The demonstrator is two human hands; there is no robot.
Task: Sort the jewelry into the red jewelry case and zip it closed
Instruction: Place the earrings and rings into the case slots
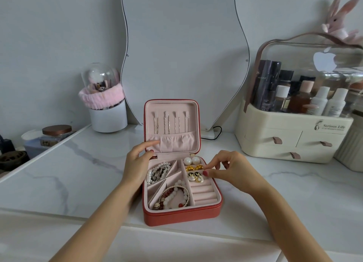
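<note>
I see the red jewelry case (pixel 181 215) lying open on the white marble counter (pixel 78 173), its lid (pixel 171 124) standing upright behind the tray. Thin chains (pixel 170 124) hang inside the lid above a gathered pink pocket (pixel 172 141).

Left hand (pixel 137 159): it rests at the case's left edge near the hinge. The index finger extends onto the lower left part of the lid lining, touching the pocket. The remaining fingers are loosely curled and grip nothing.

Right hand (pixel 229 169): it sits at the right rim of the tray. Thumb and index finger are pinched nearly together over the upper right compartment, just beside the gold earrings (pixel 194 167) and the black-and-gold earrings (pixel 193 175). I cannot tell whether a small item is held between the fingertips.

Tray contents: two large pearl studs (pixel 191 160) occupy the top right corner. A pearl strand (pixel 158 172) fills the upper left compartment. Red-and-white bead bracelets (pixel 172 197) lie in the lower left compartment. The ring rolls (pixel 203 193) at lower right lie below the right-hand fingertips, apart from them.
</note>
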